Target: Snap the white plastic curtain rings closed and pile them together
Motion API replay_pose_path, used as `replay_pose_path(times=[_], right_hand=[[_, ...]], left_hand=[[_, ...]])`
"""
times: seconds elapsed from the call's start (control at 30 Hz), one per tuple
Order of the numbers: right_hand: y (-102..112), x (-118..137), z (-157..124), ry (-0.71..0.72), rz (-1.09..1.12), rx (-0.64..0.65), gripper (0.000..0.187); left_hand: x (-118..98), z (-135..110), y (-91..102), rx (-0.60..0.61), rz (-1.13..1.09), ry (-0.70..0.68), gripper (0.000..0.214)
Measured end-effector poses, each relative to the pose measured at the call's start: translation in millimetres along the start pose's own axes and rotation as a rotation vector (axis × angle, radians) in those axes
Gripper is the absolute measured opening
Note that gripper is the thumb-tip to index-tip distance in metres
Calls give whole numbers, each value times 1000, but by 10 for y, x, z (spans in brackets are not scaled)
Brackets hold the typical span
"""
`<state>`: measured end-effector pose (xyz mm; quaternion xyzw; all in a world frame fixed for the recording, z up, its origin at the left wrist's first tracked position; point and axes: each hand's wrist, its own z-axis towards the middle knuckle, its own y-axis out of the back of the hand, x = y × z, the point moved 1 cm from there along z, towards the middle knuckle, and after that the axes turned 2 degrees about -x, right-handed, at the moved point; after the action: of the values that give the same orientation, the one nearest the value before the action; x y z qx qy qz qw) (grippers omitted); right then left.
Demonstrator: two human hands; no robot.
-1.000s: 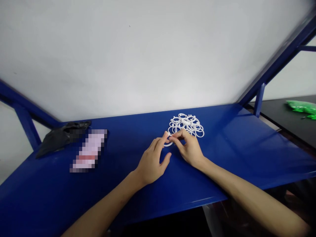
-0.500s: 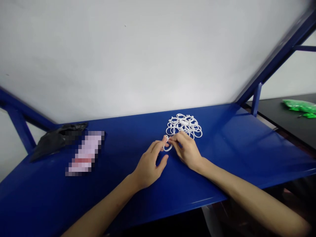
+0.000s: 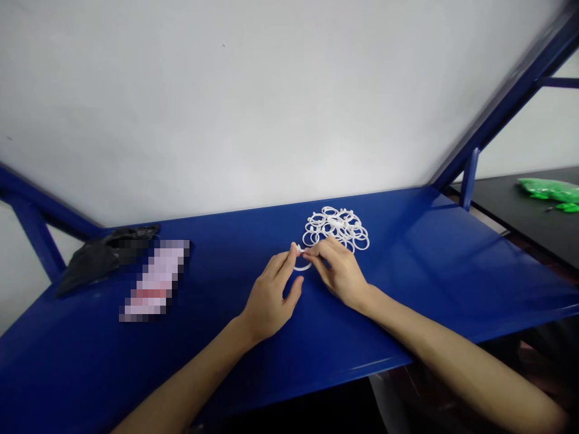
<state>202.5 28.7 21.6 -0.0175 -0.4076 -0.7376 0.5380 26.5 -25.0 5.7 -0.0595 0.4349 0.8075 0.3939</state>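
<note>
A white plastic ring (image 3: 302, 268) is between my two hands, low over the table in front of the pile. My right hand (image 3: 337, 269) pinches its upper right side between thumb and forefinger. At the ring's upper left, the fingertips of my left hand (image 3: 272, 295) close on the rim, while the thumb stands apart. A small white nub shows by the left fingertips; the fingers hide much of the ring. Just beyond my right hand lies a pile of similar white rings (image 3: 335, 223), some with small knobs.
The blue table (image 3: 217, 289) backs onto a pale wall. On the left lie a black plastic bag (image 3: 97, 259) and a blurred-out pinkish item (image 3: 154, 280). A green packet (image 3: 549, 190) rests on the dark table to the right. Blue frame bars rise at both sides.
The ring has tipped flatter and shifted slightly left between my hands. My left fingertips have moved a little left and up. The pile looks unchanged.
</note>
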Motion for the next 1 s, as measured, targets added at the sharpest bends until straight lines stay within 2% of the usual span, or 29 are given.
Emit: replay_pose_path(times=[0.4,0.57,0.7,0.87,1.0], right_hand=[[62,49,11,71,-30,128,25],[145,-143,115,24,-131,136,16],[269,-386,205,-66,-342,48,12],[308,-676,190,-132,-471,-7,16],[300,-704,171,-125,-470,-42,22]], left_hand=[[41,12,82,37,-81,-89,61],[96,60,29,72,37,43,47],[213,83,15,103,185,150,31],[325,34,-10,224,278,223,36],[352,2,-41,257,290,216,39]])
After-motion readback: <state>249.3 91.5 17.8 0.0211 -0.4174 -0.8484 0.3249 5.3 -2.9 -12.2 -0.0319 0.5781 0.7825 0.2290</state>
